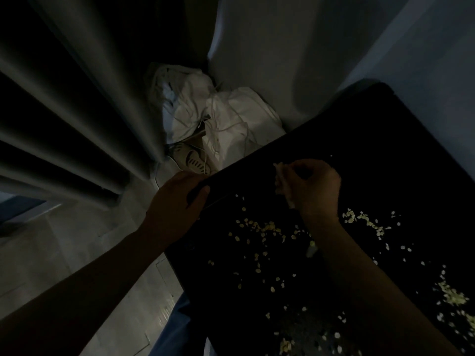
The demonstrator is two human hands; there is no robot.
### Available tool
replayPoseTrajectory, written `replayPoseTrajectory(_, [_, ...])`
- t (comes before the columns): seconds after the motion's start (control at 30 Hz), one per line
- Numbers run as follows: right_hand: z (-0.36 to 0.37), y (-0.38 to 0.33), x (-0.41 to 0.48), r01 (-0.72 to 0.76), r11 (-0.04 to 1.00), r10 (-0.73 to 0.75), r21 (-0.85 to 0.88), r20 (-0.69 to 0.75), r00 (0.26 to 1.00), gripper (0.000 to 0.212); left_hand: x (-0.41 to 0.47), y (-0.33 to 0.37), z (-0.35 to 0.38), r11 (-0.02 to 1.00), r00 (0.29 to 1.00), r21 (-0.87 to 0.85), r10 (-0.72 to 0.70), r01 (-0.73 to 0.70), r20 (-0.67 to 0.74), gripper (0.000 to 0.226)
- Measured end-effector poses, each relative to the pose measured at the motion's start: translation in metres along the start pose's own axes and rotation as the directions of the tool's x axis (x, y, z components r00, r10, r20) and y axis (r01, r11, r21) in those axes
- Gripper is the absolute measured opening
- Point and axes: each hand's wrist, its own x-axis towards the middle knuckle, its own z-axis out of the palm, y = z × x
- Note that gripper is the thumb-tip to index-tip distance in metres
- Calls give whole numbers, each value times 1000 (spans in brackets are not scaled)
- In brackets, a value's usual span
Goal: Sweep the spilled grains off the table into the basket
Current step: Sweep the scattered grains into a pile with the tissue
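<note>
Curled at the centre of the frame, the right grip (pixel 308 187) has pale grains (pixel 259 227) caught at its fingertips (pixel 280 176) and seems to be closed round a small clutch of them. To its left, the left grip (pixel 174 201) clasps a dark rim at the edge of the black surface (pixel 372 150). I take that rim to be the basket (pixel 218 200), though the gloom hides its shape.

Most grains lie scattered across the surface, from the centre down to the lower right.

2 risks stand out. If the basket's mouth sits off the edge, swept grains may drop to the floor (pixel 77 253). A quick stroke could also flick the light flakes wide.
</note>
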Motion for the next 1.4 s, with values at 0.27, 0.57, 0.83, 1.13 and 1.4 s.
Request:
replayPoseTrajectory(0.27, [-9, 6, 30, 68, 994, -80, -82, -150, 986, 17, 0, -1, 1, 1000, 1000, -8, 11, -11, -12, 52])
replayPoseTrajectory(0.57, [25, -1, -21, 454, 877, -427, -154, 183, 886, 8, -1, 0, 1, 1000, 1000, 12, 15, -15, -4, 51])
replayPoseTrajectory(0.83, [14, 21, 21, 141, 985, -146, -98, -44, 988, 16, 0, -1, 1, 999, 998, 20, 45, -44, -39, 48])
replayPoseTrajectory(1.13, [3, 13, -35, 538, 840, -476, -77, 372, 797, 5, 2, -1, 1, 999, 999, 31, 30, -29, -37, 40])
replayPoseTrajectory(1.4, [-46, 19, -24, 466, 861, -440, -202, 163, 883, 37, 1, -1, 1, 999, 999, 45, 13, -11, -35, 44])
